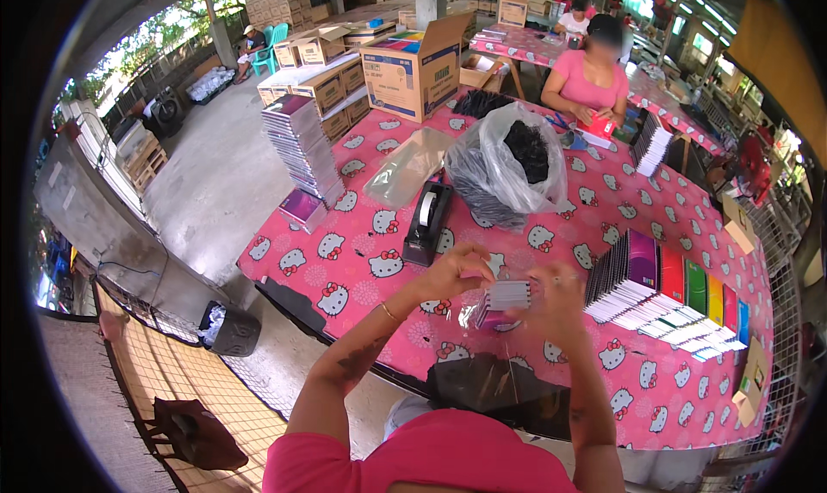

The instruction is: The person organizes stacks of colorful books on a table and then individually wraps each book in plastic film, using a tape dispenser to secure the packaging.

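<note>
My left hand (452, 273) and my right hand (556, 299) are raised over the pink cartoon-print table (362, 260), both gripping a small stack of thin notebooks (506, 295) held edge-on between them. A clear plastic sleeve (482, 316) hangs below the stack. A black tape dispenser (428, 221) stands just beyond my left hand. To my right lies a fanned row of coloured notebooks (672, 299).
A clear bag of black items (508, 170) sits mid-table, a flat clear bag (405, 165) beside it. A tall notebook stack (301, 144) stands at the left edge. Cardboard boxes (413, 66) are at the far end. A person in pink (590, 79) works opposite. A black bin (228, 329) is on the floor.
</note>
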Demonstrator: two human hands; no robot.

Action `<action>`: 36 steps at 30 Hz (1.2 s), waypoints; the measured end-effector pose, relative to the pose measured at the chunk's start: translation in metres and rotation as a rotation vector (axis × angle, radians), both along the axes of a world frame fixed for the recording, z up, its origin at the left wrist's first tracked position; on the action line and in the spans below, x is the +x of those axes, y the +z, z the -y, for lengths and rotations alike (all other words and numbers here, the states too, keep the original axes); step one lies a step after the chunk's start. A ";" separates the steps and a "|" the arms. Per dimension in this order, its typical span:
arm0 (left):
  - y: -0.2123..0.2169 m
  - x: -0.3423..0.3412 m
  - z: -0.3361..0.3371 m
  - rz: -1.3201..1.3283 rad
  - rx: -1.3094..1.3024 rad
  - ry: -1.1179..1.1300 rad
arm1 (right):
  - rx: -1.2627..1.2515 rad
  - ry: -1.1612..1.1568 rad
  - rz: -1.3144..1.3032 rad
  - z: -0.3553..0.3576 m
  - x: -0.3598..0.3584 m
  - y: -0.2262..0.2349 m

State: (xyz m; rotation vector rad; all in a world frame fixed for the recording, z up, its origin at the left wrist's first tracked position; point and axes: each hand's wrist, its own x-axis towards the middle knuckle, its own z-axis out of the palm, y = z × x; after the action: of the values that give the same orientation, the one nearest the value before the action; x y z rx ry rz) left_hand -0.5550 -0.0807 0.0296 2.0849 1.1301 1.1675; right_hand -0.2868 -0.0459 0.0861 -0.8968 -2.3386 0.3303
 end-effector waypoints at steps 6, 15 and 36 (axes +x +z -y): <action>0.006 0.034 -0.017 -0.197 0.132 0.109 | -0.004 0.371 -0.026 -0.039 0.028 -0.079; -0.032 0.077 -0.027 -0.115 0.083 0.497 | -0.331 0.452 -0.205 -0.039 0.023 -0.117; -0.007 0.068 0.028 -0.281 0.056 0.281 | -0.168 0.412 -0.064 -0.039 0.014 -0.079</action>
State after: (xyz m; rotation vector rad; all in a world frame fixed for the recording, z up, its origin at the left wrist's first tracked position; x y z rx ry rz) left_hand -0.4868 -0.1086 0.0223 2.2362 1.5798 1.0587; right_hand -0.2725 -0.0074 0.0071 -0.4610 -2.4511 0.7212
